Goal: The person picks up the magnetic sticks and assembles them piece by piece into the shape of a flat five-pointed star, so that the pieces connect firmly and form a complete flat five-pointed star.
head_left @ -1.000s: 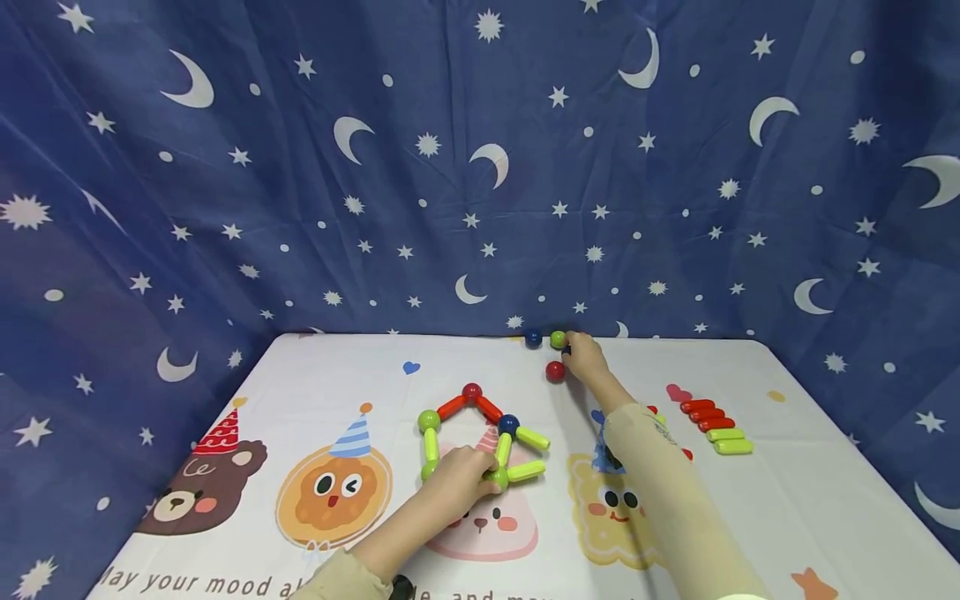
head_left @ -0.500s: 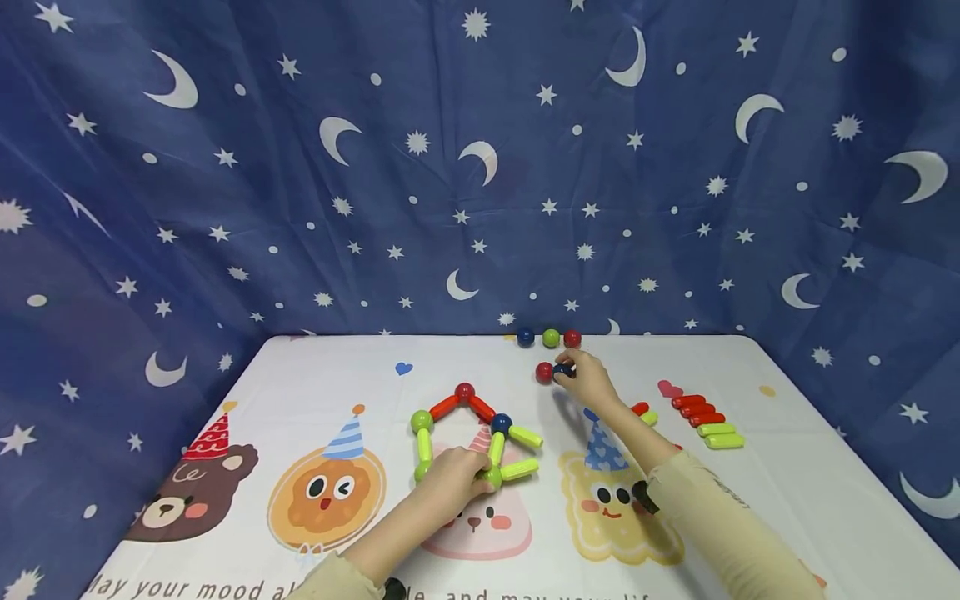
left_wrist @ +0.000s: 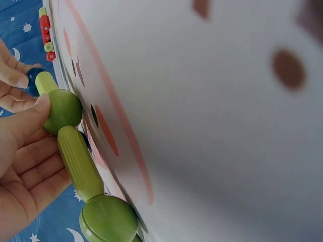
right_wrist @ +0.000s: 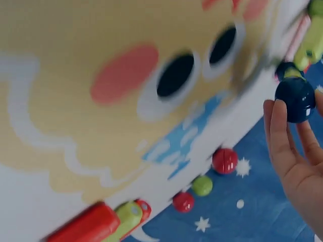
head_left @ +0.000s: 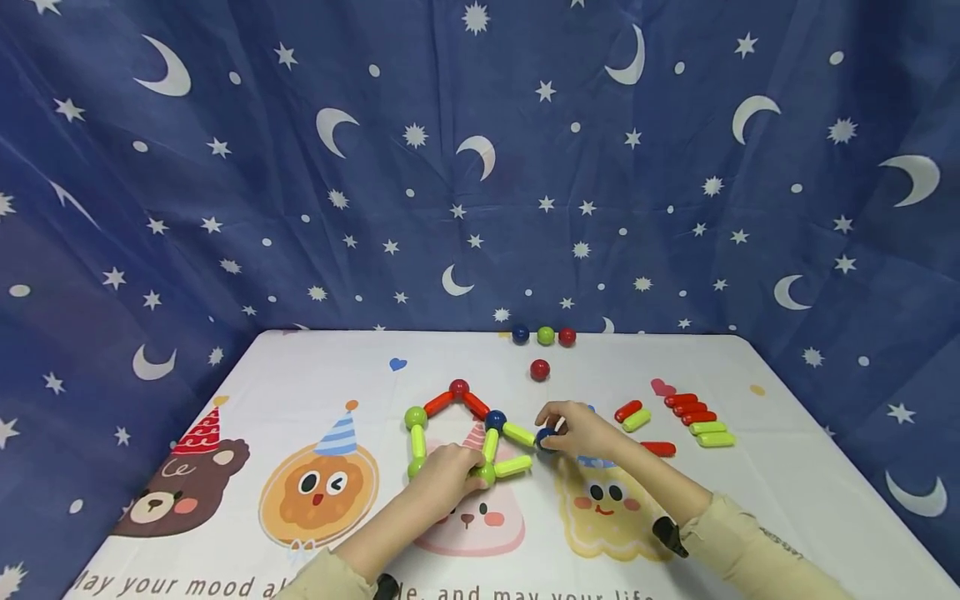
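A house-like frame of toy balls and rods lies mid-table, with a red ball [head_left: 459,388] at its peak and red rods [head_left: 438,404] sloping from it. My left hand [head_left: 448,477] grips a green ball [left_wrist: 65,112] at the frame's lower right corner, thumb over it. Two green rods stick out to the right, one from that ball and one [head_left: 518,433] from a blue ball [head_left: 495,421] on the frame. Between thumb and fingers my right hand [head_left: 587,432] pinches another dark blue ball [right_wrist: 296,100], right at the tip of the upper green rod.
Near the back edge sit a blue ball [head_left: 521,334], a green ball [head_left: 546,336] and red balls [head_left: 540,370]. Loose red rods [head_left: 682,400] and green rods [head_left: 716,439] lie at the right. A starry blue curtain [head_left: 480,208] hangs behind the table.
My right hand has brought the dark blue ball from the back of the table toward me, to the upper green rod's end. My left hand keeps its grip on the green ball.
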### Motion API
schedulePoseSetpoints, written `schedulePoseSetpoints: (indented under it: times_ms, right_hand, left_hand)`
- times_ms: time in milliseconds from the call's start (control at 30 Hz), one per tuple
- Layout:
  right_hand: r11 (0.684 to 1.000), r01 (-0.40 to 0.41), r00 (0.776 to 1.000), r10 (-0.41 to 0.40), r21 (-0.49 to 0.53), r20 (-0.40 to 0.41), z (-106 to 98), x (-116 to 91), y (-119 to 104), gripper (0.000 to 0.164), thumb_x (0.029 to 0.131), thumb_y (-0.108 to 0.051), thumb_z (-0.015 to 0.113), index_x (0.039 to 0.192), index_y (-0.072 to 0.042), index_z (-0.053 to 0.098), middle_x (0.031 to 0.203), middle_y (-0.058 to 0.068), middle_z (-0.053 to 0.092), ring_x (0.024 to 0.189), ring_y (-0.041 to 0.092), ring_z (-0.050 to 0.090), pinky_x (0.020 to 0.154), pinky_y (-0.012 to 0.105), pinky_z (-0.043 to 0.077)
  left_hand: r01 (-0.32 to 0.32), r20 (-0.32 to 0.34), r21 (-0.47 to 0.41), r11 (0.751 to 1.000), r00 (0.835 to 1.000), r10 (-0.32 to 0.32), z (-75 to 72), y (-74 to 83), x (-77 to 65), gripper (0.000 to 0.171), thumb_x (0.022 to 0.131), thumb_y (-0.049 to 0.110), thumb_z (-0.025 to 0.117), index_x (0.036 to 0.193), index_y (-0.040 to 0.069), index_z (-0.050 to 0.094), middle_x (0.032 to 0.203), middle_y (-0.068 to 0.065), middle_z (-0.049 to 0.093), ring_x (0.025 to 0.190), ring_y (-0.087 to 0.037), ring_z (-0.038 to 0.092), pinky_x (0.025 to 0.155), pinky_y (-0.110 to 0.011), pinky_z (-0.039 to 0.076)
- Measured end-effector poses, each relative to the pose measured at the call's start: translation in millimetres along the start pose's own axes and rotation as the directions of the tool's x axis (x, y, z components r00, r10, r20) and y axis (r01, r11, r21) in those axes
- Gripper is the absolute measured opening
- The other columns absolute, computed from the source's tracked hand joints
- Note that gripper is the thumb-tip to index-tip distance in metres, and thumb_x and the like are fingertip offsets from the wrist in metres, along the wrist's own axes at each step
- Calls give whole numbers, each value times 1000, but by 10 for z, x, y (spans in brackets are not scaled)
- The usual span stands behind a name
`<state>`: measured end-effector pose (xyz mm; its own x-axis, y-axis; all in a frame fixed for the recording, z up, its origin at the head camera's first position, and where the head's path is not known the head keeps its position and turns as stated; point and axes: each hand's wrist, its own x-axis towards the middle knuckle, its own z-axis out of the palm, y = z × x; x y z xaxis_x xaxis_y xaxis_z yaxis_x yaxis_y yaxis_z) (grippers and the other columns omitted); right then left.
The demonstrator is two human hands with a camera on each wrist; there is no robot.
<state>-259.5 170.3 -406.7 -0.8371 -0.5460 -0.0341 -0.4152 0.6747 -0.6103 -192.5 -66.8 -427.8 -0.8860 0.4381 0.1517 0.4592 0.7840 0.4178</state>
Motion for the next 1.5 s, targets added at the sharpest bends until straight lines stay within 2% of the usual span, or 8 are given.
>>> schedulePoseSetpoints:
  times_ms: [333, 467, 700, 933, 1100, 1267, 1400, 1500]
  right_hand:
    - [999, -35, 998, 35, 0, 56, 148, -20, -52, 21, 82, -5, 69, 101, -3, 60, 87, 7, 61, 72, 13, 56, 65, 22, 49]
    - [997, -81, 993, 80, 11, 82, 188, -32, -82, 24, 83, -6, 69, 104, -4, 59, 88, 6, 61, 73, 14, 56, 65, 24, 50]
    - [994, -109, 992, 109, -12, 61, 216, -58, -104, 29, 82, -5, 70, 108, -5, 57, 91, 8, 62, 77, 17, 58, 71, 30, 53]
    - [996, -90, 995, 89, 13, 55, 237, -68, -68, 24, 84, -6, 69, 105, -5, 59, 91, 6, 62, 75, 14, 55, 67, 25, 51]
    - [996, -93, 995, 92, 15, 44, 250, -60, -77, 23, 84, -6, 69, 104, -4, 60, 91, 5, 62, 74, 13, 55, 66, 23, 51]
    - [995, -93, 995, 92, 23, 38, 242, -73, -52, 23, 83, -5, 69, 104, -5, 60, 89, 5, 61, 73, 13, 55, 66, 24, 51]
    - [995, -93, 996, 93, 17, 15, 258, -97, -80, 21, 81, -4, 71, 100, -4, 61, 87, 6, 61, 71, 14, 55, 66, 26, 52]
    - [995, -99, 995, 99, -9, -8, 290, -129, -134, 22, 80, -4, 72, 100, -4, 61, 85, 7, 62, 70, 14, 55, 66, 27, 51]
  left_hand:
    - [0, 10, 1, 1000, 1000, 0, -5, -16, -6, 11, 75, 19, 76, 77, 12, 67, 61, 8, 54, 57, -5, 42, 56, -17, 36]
    - [1, 6, -1, 1000, 1000, 0, -8, -13, -3, 11, 75, 19, 76, 77, 12, 67, 61, 8, 54, 57, -5, 42, 56, -17, 36]
    - [6, 14, -7, 1000, 1000, -6, 2, 4, 4, 11, 76, 19, 76, 76, 12, 67, 61, 8, 54, 57, -5, 42, 56, -16, 36]
    - [-5, 4, 4, 1000, 1000, 5, 14, -1, -12, 12, 77, 19, 76, 74, 13, 66, 59, 9, 52, 56, -5, 41, 55, -16, 35]
    - [17, 4, 22, 1000, 1000, -17, 21, 47, -29, 12, 78, 17, 76, 77, 10, 66, 58, 7, 52, 52, -4, 40, 51, -17, 35]
    - [30, -17, 124, 992, 999, -28, 75, 162, -30, 23, 73, 20, 80, 81, 7, 63, 60, 4, 56, 54, -6, 46, 53, -20, 40]
    - [-37, -91, 283, 958, 994, 65, 132, 212, -27, 26, 70, 20, 81, 82, 5, 64, 60, 2, 60, 52, -8, 51, 51, -23, 44]
    - [-66, -125, 361, 930, 985, 118, 150, 220, -38, 24, 69, 18, 81, 81, 5, 64, 59, 1, 61, 51, -11, 53, 50, -24, 46]
